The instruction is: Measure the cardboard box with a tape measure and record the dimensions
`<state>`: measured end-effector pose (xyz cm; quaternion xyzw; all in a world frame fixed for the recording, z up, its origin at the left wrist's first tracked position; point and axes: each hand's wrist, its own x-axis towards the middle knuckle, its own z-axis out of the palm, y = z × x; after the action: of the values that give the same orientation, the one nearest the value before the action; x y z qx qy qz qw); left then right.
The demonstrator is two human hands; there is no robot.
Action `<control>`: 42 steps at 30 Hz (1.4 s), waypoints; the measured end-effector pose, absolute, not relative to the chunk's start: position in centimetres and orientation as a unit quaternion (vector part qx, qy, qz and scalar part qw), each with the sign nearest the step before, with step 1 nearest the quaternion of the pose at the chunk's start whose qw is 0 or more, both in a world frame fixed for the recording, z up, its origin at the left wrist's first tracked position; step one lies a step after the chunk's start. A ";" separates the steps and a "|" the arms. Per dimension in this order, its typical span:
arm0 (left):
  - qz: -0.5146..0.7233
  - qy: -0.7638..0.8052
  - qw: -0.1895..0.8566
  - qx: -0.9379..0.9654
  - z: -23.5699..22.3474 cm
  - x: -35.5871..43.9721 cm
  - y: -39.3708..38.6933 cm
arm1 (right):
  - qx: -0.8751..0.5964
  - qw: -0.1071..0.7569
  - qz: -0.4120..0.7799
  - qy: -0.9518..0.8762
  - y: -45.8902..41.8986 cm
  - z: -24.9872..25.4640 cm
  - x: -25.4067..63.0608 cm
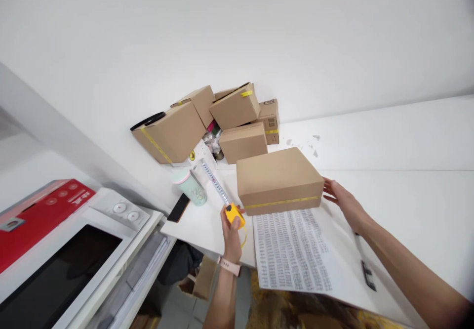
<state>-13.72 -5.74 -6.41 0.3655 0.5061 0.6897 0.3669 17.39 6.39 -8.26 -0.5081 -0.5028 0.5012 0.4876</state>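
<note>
My left hand (pixel 232 233) is closed around a yellow tape measure (pixel 234 215), whose blade reaches out up and to the left over the white table. A brown cardboard box (pixel 277 173) with a yellow strip along its front side sits just right of the tape measure. At that box's right end is my right hand (pixel 342 198), fingers extended against or very near the edge; contact is hard to make out. Beneath and in front of the box lies a printed sheet (pixel 292 255) covered in rows of small text.
Several more cardboard boxes (pixel 242 143) are stacked by the wall. A mint tumbler (pixel 190 186) and a dark phone-like slab (pixel 178 207) are at the left. A white microwave (pixel 89 250) stands beyond the table's left end. A black-handled tool (pixel 368 274) lies at the right.
</note>
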 end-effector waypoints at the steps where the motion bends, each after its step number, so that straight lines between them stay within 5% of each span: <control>1: 0.687 0.499 0.373 0.374 -6.2 -13.7 -5.2 | -0.494 0.482 0.504 -0.519 6.1 -7.7 16.8; 9: 0.710 0.432 0.377 0.409 0.0 -14.5 -2.8 | -0.539 0.515 0.324 -0.583 4.8 -0.1 15.7; 19: 0.713 0.440 0.356 0.414 4.0 -12.5 -4.4 | -0.608 0.450 0.259 -0.601 7.7 0.0 15.1; 23: 0.658 0.427 0.470 0.405 4.0 -8.7 -7.7 | -0.579 0.428 0.169 -0.673 9.8 2.2 14.6; 31: 0.540 0.422 0.647 0.333 2.5 -1.1 -8.5 | -0.425 0.349 0.303 -0.778 14.1 7.4 12.0; 42: 0.516 0.389 0.709 0.283 3.7 1.6 -7.6 | -0.452 0.275 0.299 -0.794 18.5 4.3 9.4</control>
<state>1.56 -7.59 3.69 0.2834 0.3888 0.5156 0.7090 9.37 18.52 4.27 -0.4521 -0.7941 0.2989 0.2750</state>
